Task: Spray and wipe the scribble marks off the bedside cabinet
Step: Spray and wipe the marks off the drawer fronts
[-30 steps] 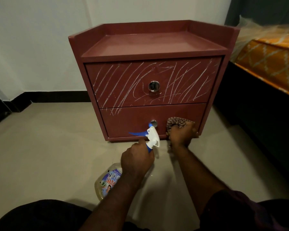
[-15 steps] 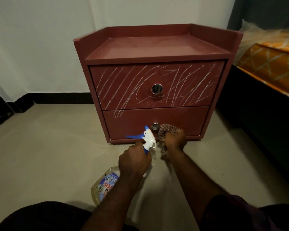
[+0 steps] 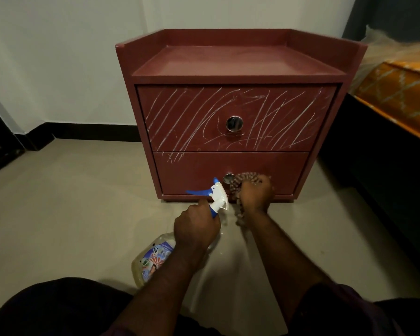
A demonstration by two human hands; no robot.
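A dark red bedside cabinet (image 3: 230, 66) with two drawers stands against the wall. White scribble marks (image 3: 264, 117) cover the upper drawer front; a few small marks (image 3: 174, 157) remain at the lower drawer's top left. My right hand (image 3: 256, 194) presses a checked cloth (image 3: 245, 178) against the lower drawer, just right of its round metal pull (image 3: 228, 178). My left hand (image 3: 195, 227) grips the neck of a clear spray bottle (image 3: 153, 257) with a white and blue trigger head (image 3: 217, 194), held low near the floor and pointing left.
A bed with an orange patterned cover (image 3: 398, 93) and dark frame stands close on the right. The pale tiled floor (image 3: 70, 202) stretches to the left. A black skirting board (image 3: 83, 130) runs along the wall. My dark-clad knees fill the bottom edge.
My right hand with the cloth slid left along the lower drawer from its right side to beside the pull. The left hand kept holding the bottle in nearly the same place.
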